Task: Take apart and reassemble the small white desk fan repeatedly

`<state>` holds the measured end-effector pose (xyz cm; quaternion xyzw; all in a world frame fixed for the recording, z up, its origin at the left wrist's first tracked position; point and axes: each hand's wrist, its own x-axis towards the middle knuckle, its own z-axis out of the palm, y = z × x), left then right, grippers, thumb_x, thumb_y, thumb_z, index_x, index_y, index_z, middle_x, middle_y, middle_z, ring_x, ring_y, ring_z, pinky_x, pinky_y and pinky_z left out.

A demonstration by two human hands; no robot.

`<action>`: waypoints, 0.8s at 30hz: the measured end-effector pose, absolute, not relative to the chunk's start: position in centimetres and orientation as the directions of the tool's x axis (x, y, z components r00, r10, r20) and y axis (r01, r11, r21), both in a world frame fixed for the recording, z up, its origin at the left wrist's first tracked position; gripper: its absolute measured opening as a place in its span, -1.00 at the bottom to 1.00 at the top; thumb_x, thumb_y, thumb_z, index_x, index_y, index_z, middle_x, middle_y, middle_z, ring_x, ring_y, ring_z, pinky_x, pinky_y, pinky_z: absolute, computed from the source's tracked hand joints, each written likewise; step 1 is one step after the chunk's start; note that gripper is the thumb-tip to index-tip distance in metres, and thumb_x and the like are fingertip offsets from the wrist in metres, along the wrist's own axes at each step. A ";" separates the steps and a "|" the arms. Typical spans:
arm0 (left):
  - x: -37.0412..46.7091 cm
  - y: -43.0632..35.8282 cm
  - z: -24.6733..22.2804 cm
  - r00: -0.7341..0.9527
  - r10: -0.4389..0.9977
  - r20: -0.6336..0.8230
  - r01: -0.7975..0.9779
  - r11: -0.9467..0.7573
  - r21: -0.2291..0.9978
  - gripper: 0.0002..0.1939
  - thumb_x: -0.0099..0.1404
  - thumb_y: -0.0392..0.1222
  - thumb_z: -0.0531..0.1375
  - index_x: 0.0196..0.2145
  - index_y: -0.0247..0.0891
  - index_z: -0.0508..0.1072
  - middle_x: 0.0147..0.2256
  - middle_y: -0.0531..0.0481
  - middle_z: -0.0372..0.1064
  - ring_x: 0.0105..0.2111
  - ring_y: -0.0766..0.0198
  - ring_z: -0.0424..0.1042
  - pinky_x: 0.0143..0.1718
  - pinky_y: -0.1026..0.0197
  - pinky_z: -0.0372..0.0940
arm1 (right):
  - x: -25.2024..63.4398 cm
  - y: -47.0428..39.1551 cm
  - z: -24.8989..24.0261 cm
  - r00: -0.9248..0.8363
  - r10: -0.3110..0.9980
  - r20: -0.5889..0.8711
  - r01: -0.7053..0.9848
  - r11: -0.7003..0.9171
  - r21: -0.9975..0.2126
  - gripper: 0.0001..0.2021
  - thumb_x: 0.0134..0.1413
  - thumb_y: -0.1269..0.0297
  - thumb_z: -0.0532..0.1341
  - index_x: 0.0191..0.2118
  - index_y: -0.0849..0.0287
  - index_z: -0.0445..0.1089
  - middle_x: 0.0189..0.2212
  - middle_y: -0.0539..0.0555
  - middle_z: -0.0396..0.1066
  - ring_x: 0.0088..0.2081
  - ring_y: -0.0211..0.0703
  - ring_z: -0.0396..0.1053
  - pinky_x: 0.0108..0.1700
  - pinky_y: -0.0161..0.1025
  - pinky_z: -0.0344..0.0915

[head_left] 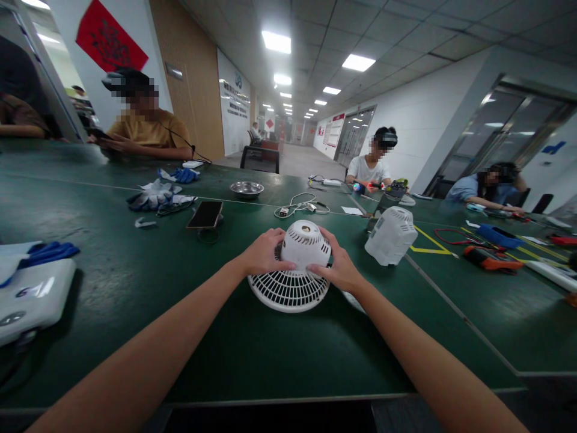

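Two hands: both are gripping one white, domed plastic housing with slotted vents at the centre of the frame.
Left hand: it is curving part-open around the housing's left side, its thumb lying across the lower front.
Right hand: it is holding the opposite side in a similar part-open curl, thumb pointing inward.
Domed housing: it is sitting above a round, white plastic grille with radiating ribs; whether the two are joined I cannot tell.
Grille: it is resting on the dark green counter, its ribs showing just below the hands.
Right of centre: a white, boxy plastic housing with vent slots is standing near the right hand.
Above centre: a looped white cable is lying near a round, shiny metal bowl.
Left of centre: a dark-screened phone is lying near some grey-white gloves.
Right side: an orange-and-black meter is lying beside a blue, open tray.
Upper left: a person in a mustard-yellow shirt is sitting at the counter.
Upper right: a person in a white shirt is sitting across it.
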<state>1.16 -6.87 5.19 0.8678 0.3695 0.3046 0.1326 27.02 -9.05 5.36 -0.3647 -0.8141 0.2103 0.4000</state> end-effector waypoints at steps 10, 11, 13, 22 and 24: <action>1.3 -6.5 5.1 0.540 0.732 0.416 0.561 -0.681 0.471 -0.28 0.04 0.21 0.32 0.09 -0.22 0.42 0.02 -0.23 0.35 0.00 -0.10 0.30 0.04 -0.15 0.20 | 27.1 -9.3 6.0 -0.438 0.771 0.463 0.354 0.621 -0.699 -0.14 -0.07 0.15 0.40 0.34 -0.06 0.02 0.23 0.12 0.24 0.19 0.16 0.25 0.23 0.20 0.14; 1.3 -6.5 5.1 0.539 0.731 0.419 0.557 -0.682 0.474 -0.26 0.04 0.21 0.32 0.11 -0.21 0.40 0.02 -0.23 0.35 0.01 -0.10 0.30 0.06 -0.16 0.19 | 27.1 -9.3 6.1 -0.445 0.767 0.462 0.346 0.624 -0.701 -0.14 -0.07 0.15 0.40 0.34 -0.07 0.02 0.23 0.11 0.23 0.20 0.17 0.25 0.23 0.21 0.14; 1.3 -6.6 5.1 0.544 0.726 0.421 0.552 -0.687 0.472 -0.22 0.04 0.22 0.32 0.15 -0.19 0.37 0.04 -0.22 0.34 0.03 -0.11 0.29 0.08 -0.17 0.17 | 27.0 -9.3 6.1 -0.454 0.757 0.470 0.333 0.633 -0.699 -0.14 -0.06 0.15 0.40 0.34 -0.08 0.02 0.24 0.11 0.22 0.20 0.17 0.25 0.23 0.21 0.14; 1.5 -6.7 5.0 0.554 0.716 0.425 0.596 -0.697 0.398 -0.11 0.00 0.27 0.33 0.21 -0.20 0.29 0.08 -0.24 0.30 0.04 -0.13 0.29 0.08 -0.15 0.16 | 27.0 -9.3 5.5 -0.450 0.704 0.550 0.370 0.707 -0.603 -0.17 -0.05 0.12 0.39 0.33 -0.07 0.05 0.30 0.09 0.14 0.27 0.16 0.16 0.30 0.19 0.03; 1.6 -6.6 5.0 0.557 0.712 0.427 0.596 -0.701 0.391 -0.12 -0.01 0.26 0.34 0.19 -0.20 0.31 0.07 -0.23 0.32 0.04 -0.13 0.29 0.08 -0.15 0.16 | 27.0 -9.2 5.4 -0.437 0.710 0.553 0.390 0.703 -0.594 -0.18 -0.06 0.09 0.39 0.32 -0.07 0.06 0.29 0.09 0.16 0.26 0.16 0.18 0.30 0.18 0.04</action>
